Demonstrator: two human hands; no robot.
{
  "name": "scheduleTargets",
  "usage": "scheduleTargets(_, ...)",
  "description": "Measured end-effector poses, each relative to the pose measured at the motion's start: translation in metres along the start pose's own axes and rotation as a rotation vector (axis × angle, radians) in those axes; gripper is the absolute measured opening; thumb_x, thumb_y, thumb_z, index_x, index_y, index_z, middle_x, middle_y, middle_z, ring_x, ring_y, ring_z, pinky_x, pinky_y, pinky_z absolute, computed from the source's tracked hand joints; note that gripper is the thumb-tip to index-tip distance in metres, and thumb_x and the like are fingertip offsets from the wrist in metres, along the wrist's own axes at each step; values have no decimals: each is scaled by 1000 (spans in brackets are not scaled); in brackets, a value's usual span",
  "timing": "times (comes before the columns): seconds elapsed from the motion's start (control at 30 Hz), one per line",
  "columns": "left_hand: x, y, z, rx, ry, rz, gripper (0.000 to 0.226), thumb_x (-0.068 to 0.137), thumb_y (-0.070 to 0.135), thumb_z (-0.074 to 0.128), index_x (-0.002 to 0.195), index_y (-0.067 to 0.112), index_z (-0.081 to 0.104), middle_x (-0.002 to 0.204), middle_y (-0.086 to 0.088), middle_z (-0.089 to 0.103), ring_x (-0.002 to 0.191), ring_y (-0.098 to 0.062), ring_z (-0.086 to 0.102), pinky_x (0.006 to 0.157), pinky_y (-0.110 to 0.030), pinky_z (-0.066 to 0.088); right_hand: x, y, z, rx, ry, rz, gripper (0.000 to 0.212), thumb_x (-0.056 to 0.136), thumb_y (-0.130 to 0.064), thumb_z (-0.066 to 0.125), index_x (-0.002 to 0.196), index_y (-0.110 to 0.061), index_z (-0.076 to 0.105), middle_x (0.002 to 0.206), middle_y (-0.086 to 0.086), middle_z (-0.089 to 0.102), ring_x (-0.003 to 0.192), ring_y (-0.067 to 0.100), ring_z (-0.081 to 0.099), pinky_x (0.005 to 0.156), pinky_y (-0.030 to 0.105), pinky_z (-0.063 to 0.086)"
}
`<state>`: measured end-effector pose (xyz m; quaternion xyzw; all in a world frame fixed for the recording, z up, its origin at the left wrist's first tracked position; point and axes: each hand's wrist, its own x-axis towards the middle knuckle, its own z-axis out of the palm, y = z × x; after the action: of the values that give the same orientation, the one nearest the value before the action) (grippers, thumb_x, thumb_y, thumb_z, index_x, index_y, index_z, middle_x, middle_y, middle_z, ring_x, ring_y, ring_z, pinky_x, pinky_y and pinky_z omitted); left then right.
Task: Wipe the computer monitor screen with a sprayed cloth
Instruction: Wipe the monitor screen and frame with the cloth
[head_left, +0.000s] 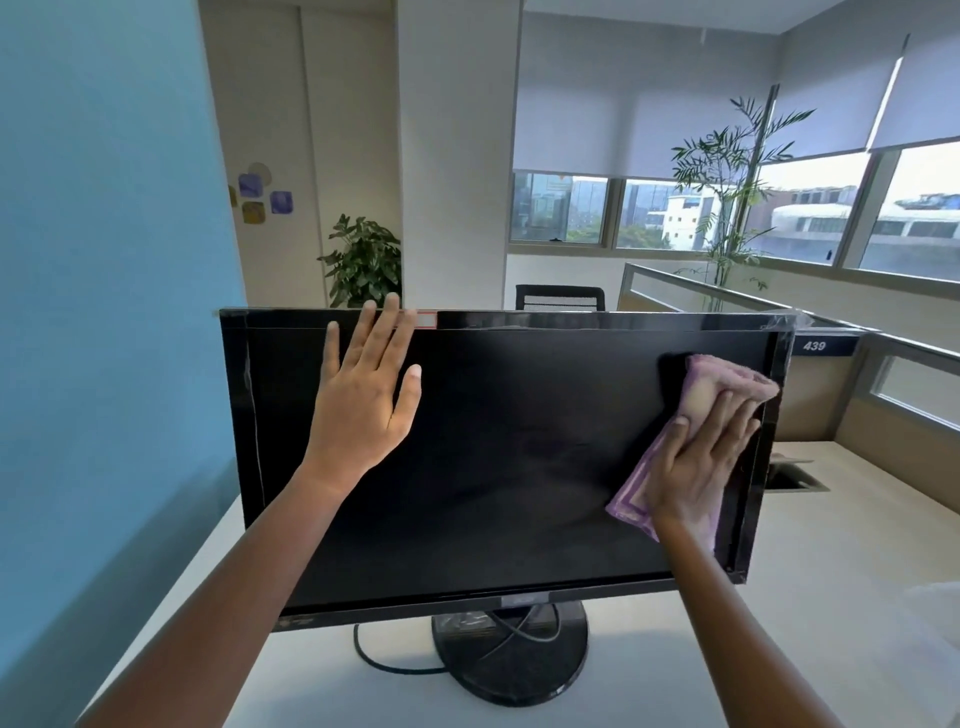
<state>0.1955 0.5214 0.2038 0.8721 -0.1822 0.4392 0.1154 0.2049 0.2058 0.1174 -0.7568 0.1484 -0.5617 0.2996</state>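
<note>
A black monitor (498, 457) with a dark, switched-off screen stands on a round base on the white desk, straight in front of me. My left hand (363, 395) is spread flat, fingers apart, in front of the screen's upper left part, with fingertips reaching the top bezel. My right hand (701, 457) presses a purple cloth (722, 379) flat against the right side of the screen, close to the right bezel. The cloth sticks out above my fingers and below my palm.
The white desk (810, 623) carries the monitor's round stand (511, 660) and a black cable (384, 660). A blue wall is at the left. Low partitions, a cable hatch (795, 475), a black chair (561, 299) and potted plants stand behind.
</note>
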Motion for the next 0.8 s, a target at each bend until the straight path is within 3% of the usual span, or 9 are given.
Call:
scheduleTargets(0.23,-41,-45,0,53,37,-141,59,90,32,23,145,11,16,154,-12,16,143,-28,11,115,-54,6,-79,-74,32,15,-96,-103,55,95,-26,36,142,-1,23,150,28,17,140,41,12,117,46,14)
scheduleTargets(0.43,-74,-71,-1,15,36,-286,62,91,34,19,145,7,6,155,-18,4,144,-30,3,115,-52,2,-151,-145,56,-29,-261,-372,54,95,-31,32,144,-11,21,150,15,23,141,33,15,117,43,11)
scheduleTargets(0.57,-95,-80,1,-119,12,-403,67,88,38,10,144,2,5,155,-20,4,144,-30,4,116,-53,2,-185,-173,67,-45,-325,-586,51,92,-30,38,141,-19,32,148,7,32,139,30,24,112,44,28)
scheduleTargets(0.7,-112,-84,5,-291,-13,-407,67,87,41,7,144,4,4,156,-13,8,142,-16,5,117,-37,-2,-172,-156,64,-174,-348,-797,52,88,-31,44,138,-20,35,142,6,47,130,34,43,101,52,41)
scheduleTargets(0.8,-119,-83,7,-472,-2,-420,56,91,33,13,143,16,0,152,6,3,142,-8,4,114,-13,-3,-148,-124,55,-243,-295,-766,51,88,-34,42,135,-17,36,136,11,52,124,38,48,95,56,44)
